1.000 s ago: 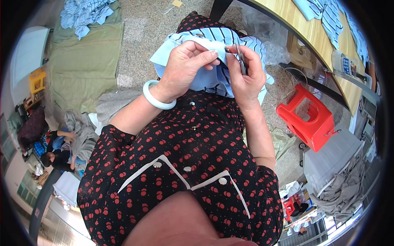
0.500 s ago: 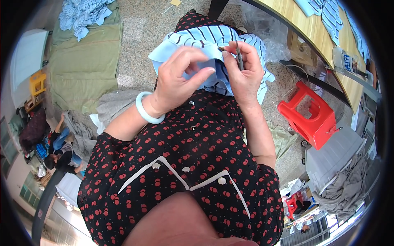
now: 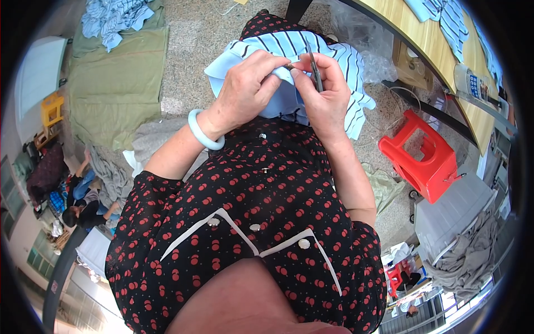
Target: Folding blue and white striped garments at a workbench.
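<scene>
A light blue garment with dark stripes point(image 3: 354, 75) lies over my lap. My left hand point(image 3: 242, 92), with a pale bangle point(image 3: 201, 129) on its wrist, pinches the garment's plain blue edge between thumb and fingers. My right hand point(image 3: 324, 106) holds small dark metal thread snips point(image 3: 315, 73) against its fingers, blades pointing away from me. Its thumb and forefinger meet at the same edge, close to the left fingertips. Between the two hands is a small dark bit point(image 3: 289, 66), too small to name.
A red plastic stool point(image 3: 439, 161) stands at my right, below a wooden-topped table point(image 3: 384, 8) with more striped pieces. On the left, a green cloth point(image 3: 119, 89) covers the floor, with a heap of striped garments point(image 3: 114, 19) at its far end. Another person point(image 3: 86, 214) is at far left.
My left hand has gone from loosely apart to pinching the garment's edge, moving up and in toward the right hand. The right hand has shifted slightly left, still holding the snips.
</scene>
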Demonstrator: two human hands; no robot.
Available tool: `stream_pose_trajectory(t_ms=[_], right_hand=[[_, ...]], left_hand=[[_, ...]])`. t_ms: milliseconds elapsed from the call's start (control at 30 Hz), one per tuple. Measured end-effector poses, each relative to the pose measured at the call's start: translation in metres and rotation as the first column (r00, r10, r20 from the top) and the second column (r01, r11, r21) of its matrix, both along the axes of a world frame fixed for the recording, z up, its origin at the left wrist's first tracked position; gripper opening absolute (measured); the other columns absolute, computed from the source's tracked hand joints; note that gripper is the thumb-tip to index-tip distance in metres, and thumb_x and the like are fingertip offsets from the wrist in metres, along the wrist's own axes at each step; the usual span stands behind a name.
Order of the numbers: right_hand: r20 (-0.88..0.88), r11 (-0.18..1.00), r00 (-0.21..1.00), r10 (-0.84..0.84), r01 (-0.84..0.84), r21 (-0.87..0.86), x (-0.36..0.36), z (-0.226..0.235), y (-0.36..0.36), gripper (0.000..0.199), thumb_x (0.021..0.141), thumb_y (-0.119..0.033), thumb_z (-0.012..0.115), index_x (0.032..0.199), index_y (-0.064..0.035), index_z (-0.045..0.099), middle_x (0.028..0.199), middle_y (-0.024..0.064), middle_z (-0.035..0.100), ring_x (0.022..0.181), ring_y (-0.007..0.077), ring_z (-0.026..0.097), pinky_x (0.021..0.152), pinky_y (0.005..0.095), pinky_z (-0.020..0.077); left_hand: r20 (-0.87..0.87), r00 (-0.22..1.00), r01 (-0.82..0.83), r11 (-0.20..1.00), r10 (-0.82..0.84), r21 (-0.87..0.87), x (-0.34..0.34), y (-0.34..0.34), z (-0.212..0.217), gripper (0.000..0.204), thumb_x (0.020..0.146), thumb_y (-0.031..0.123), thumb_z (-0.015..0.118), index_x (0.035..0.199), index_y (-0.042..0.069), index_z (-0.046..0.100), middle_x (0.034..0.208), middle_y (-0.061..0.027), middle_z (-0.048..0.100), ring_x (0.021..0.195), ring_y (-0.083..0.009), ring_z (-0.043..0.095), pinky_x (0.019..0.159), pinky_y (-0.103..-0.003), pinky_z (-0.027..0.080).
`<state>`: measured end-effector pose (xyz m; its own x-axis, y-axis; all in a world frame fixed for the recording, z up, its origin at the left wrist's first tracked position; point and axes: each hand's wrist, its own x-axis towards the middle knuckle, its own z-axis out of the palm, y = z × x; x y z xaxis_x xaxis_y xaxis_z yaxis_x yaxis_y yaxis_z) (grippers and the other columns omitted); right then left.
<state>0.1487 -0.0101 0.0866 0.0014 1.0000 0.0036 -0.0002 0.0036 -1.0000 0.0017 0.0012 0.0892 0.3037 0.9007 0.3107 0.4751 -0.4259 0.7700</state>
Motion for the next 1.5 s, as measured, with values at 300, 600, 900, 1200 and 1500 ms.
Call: stream_pose_trajectory(t_ms=[300,600,900,1200,1500], right_hand=[[0.107,0.998,0.993,0.047,-0.043,-0.043,0.021,0.006,0.013,0.029,0.076,-0.01,0.063,0.102,-0.0042,0.051,0.08,0.0046,0.061,0.068,0.0072,0.055,0.06,0.0201,0.044],[0.513,0.931,0.82,0.253,-0.35,0.1,0.051,0.023,0.016,0.031,0.073,-0.01,0.063,0.103,-0.0052,0.059,0.084,0.0076,0.06,0.068,0.0138,0.052,0.062,0.0238,0.0421],[0.527,0.917,0.813,0.245,-0.371,0.146,0.055,0.016,0.015,0.026,0.073,-0.018,0.064,0.097,-0.0088,0.062,0.071,0.005,0.058,0.058,0.0151,0.054,0.051,0.0253,0.0428],[0.564,0.914,0.791,0.235,-0.378,0.15,0.053,0.018,0.014,0.03,0.07,-0.011,0.066,0.1,-0.009,0.062,0.064,0.0049,0.053,0.057,0.0135,0.049,0.051,0.0245,0.0388],[0.634,0.904,0.746,0.202,-0.391,0.173,0.054,0.016,0.014,0.029,0.07,-0.011,0.066,0.099,-0.0102,0.063,0.061,0.0041,0.051,0.054,0.0129,0.048,0.049,0.0244,0.0377]], left_hand=[[0.088,0.996,0.022,0.991,-0.011,-0.131,-0.003,0.008,0.002,0.016,0.073,0.005,0.054,0.087,-0.001,0.059,0.07,-0.009,0.054,0.06,-0.0196,0.053,0.054,-0.028,0.042],[0.02,0.995,0.096,0.941,-0.094,-0.324,-0.006,0.012,0.011,0.016,0.079,0.005,0.056,0.093,0.0,0.059,0.079,-0.0031,0.053,0.064,-0.0083,0.049,0.055,-0.021,0.039],[-0.018,0.981,0.179,0.941,-0.192,-0.289,-0.007,0.014,0.014,0.016,0.078,0.003,0.051,0.092,0.0,0.057,0.077,-0.0026,0.05,0.063,-0.0089,0.046,0.054,-0.022,0.037],[0.103,0.962,0.271,0.853,-0.253,-0.445,-0.011,0.016,0.012,0.016,0.081,0.007,0.05,0.093,-0.002,0.054,0.078,-0.0019,0.048,0.069,-0.0088,0.045,0.06,-0.023,0.037],[0.159,0.961,0.277,0.793,-0.228,-0.543,-0.012,0.015,0.013,0.015,0.083,0.009,0.05,0.093,-0.001,0.054,0.073,0.0014,0.049,0.067,-0.0056,0.044,0.057,-0.021,0.037]])
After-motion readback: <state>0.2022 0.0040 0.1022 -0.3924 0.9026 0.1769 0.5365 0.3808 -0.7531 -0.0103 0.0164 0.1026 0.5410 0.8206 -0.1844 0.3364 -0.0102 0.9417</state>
